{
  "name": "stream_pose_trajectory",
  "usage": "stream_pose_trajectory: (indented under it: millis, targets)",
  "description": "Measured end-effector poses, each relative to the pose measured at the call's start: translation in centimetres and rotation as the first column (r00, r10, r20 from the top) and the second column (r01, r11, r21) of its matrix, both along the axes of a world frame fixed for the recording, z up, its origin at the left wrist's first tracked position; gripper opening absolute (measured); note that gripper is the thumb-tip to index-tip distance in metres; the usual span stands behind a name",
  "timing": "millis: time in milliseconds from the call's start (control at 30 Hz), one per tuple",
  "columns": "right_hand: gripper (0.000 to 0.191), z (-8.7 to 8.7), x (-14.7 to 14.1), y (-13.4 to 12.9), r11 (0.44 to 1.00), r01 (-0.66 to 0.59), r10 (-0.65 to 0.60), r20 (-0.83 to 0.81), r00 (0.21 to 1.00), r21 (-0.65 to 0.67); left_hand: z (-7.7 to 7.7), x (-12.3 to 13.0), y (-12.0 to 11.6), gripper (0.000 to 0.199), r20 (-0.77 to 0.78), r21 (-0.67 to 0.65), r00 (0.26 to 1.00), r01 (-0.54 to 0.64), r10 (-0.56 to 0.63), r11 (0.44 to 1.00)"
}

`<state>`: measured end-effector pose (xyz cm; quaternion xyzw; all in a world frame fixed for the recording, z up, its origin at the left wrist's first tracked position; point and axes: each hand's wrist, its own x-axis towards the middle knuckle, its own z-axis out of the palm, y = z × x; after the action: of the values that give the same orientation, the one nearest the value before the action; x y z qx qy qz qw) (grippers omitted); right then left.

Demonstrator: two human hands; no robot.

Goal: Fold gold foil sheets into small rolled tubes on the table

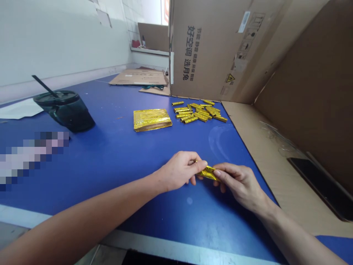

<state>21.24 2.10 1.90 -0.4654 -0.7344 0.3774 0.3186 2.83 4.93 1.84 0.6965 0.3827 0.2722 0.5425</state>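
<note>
Between my two hands is a piece of gold foil paper (209, 173), folded or rolled into a narrow strip just above the blue table. My left hand (183, 167) pinches its left end between thumb and fingers. At the other end, my right hand (238, 180) grips it with the thumb on top. Beyond my left hand lies a flat stack of gold foil paper (152, 119). Farther right, several small folded gold foil strips (200, 112) are scattered in a loose pile.
A dark cup with a straw (67, 110) stands at the left. A large cardboard box (212, 48) rises at the back right. Flattened cardboard (138, 77) lies behind the stack. A black phone-like slab (322, 186) rests on cardboard at the right. The blue table (116, 154) extends under my arms.
</note>
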Motion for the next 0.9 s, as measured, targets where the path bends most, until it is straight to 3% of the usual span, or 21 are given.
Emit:
stream_pose_trajectory:
  millis: [133, 367, 467, 567, 733, 900]
  targets:
    - [0.023, -0.13, -0.12, -0.13, 1.000, 0.008, -0.008, -0.047, 0.999, -0.008, -0.47, 0.32, 0.00, 0.030, 0.098, -0.084, 0.995, 0.000, 0.008, 0.996]
    - [0.026, -0.16, -0.48, -0.41, 0.979, 0.008, -0.040, -0.156, 0.987, -0.203, -0.21, 0.33, -0.64, 0.026, 0.070, 0.061, 0.989, -0.137, 0.132, 0.989]
    - [0.027, -0.03, -0.32, -0.47, 0.990, 0.031, -0.040, -0.068, 0.997, -0.140, -0.16, 0.15, -0.67, 0.026, 0.009, 0.163, 0.989, -0.146, 0.147, 0.976]
    - [0.028, 0.10, -0.12, -0.41, 1.000, 0.020, -0.020, 0.034, 0.999, -0.007, -0.22, 0.04, -0.56, 0.027, -0.027, 0.182, 0.994, -0.100, 0.106, 0.978]
    - [0.026, 0.13, -0.24, -0.32, 0.990, -0.072, 0.055, 0.131, 0.990, 0.125, -0.30, 0.32, -0.40, 0.023, 0.006, -0.020, 1.000, 0.011, -0.011, 1.000]
    - [0.024, -0.05, -0.27, -0.29, 0.948, -0.072, 0.005, 0.211, 0.977, 0.311, 0.15, 0.47, -0.19, 0.022, 0.114, -0.293, 0.993, -0.006, 0.041, 0.956]
